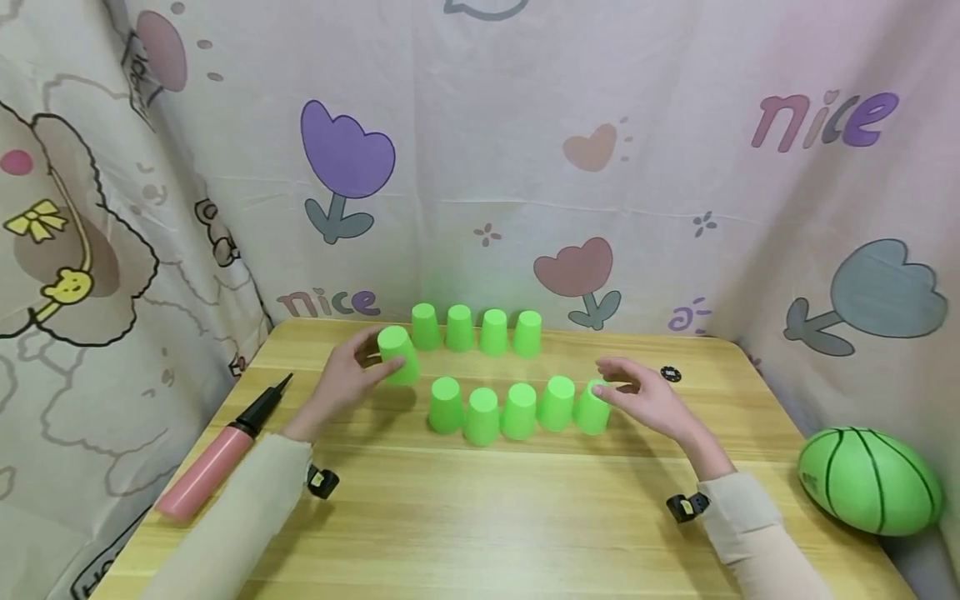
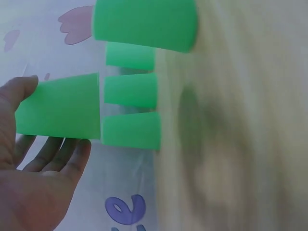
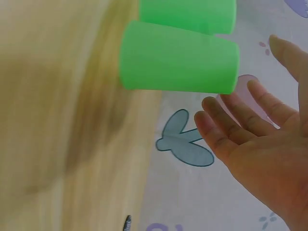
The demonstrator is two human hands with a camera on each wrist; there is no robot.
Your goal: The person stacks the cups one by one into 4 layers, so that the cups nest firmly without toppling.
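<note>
My left hand [image 1: 347,372] grips a green cup [image 1: 399,357] between thumb and fingers, upside down and slightly tilted. In the left wrist view, this cup [image 2: 62,108] is held off the wooden tabletop. My right hand [image 1: 647,397] hovers at the right end of the front row, fingers loosely spread with nothing in them. Close by it stands the rightmost front cup [image 1: 592,410]; in the right wrist view a gap shows between the fingers and that cup [image 3: 178,57]. Several more upturned green cups [image 1: 519,412] form the front row, and several others [image 1: 459,328] stand behind.
A pink hand pump [image 1: 210,471] with a black nozzle lies at the table's left. A green ball [image 1: 870,482] sits at the right edge. A small black disc [image 1: 671,374] lies back right. Printed curtain [image 1: 480,167] hangs behind the wooden table [image 1: 480,517].
</note>
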